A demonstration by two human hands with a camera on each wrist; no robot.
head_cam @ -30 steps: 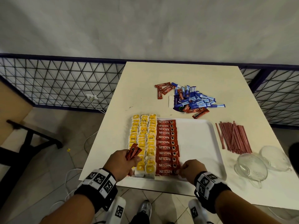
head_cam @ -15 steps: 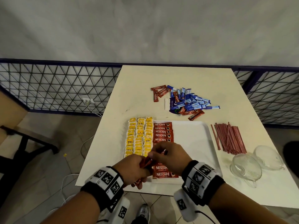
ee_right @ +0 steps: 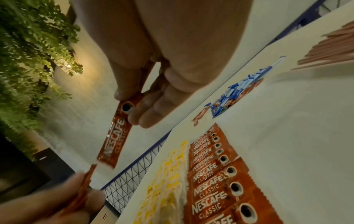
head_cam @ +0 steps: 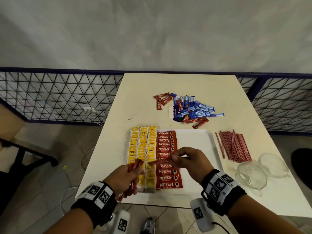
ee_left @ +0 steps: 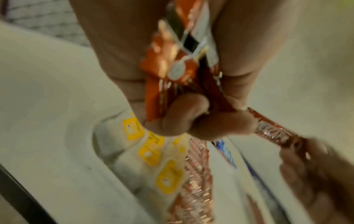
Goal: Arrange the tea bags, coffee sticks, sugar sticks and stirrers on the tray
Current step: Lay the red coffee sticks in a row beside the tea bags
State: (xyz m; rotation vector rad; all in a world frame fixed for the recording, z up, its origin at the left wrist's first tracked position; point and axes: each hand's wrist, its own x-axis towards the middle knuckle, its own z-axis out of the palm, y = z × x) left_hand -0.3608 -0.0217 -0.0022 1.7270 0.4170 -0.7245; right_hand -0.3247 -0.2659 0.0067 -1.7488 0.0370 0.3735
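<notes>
A white tray (head_cam: 195,146) carries columns of yellow tea bags (head_cam: 142,144) on its left and a column of red coffee sticks (head_cam: 166,144) beside them. Over the tray's near left corner, my left hand (head_cam: 125,176) grips a bundle of coffee sticks (head_cam: 135,166), which the left wrist view shows crumpled in the fist (ee_left: 172,68). My right hand (head_cam: 176,157) hovers above the coffee column and pinches one end of a single coffee stick (ee_right: 114,142). The stick's other end points at the left hand. Blue sugar sticks (head_cam: 195,108) lie heaped beyond the tray. Red stirrers (head_cam: 233,146) lie to its right.
A few loose coffee sticks (head_cam: 163,99) lie mixed into and beside the sugar heap. Two glass cups (head_cam: 251,174) stand near the table's right front edge. The tray's right half is bare. A mesh railing (head_cam: 59,97) runs behind the table.
My right hand left the near end of the coffee column, met the left hand, took one stick from its bundle and now draws it to the right.
</notes>
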